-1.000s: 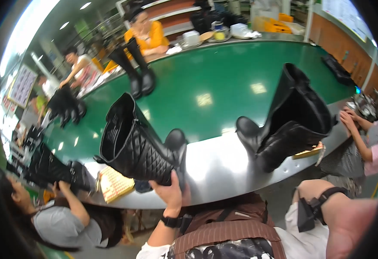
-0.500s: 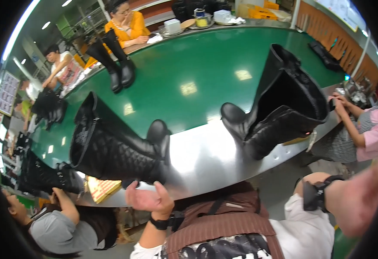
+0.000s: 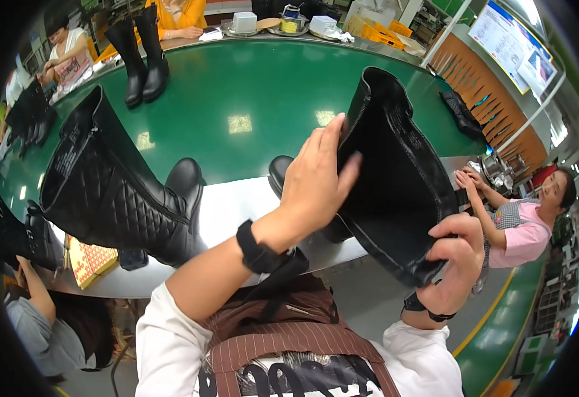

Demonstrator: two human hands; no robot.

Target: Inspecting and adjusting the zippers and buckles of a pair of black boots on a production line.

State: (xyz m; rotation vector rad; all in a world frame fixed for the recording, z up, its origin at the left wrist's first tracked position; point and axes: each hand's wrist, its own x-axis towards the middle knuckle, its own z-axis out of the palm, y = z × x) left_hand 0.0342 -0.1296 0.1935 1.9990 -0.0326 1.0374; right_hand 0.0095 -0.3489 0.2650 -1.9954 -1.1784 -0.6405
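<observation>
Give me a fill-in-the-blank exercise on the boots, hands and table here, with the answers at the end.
1. The right hand grips the rim of a tall boot coloured ____.
2. The left hand is spread at that boot's opening, and the broad tabletop beyond is ____.
3. The quilted boot stands to the ____ of the gripped one.
4. A co-worker's sleeve at the right is ____.

Missing words: black; green; left; pink.
</observation>
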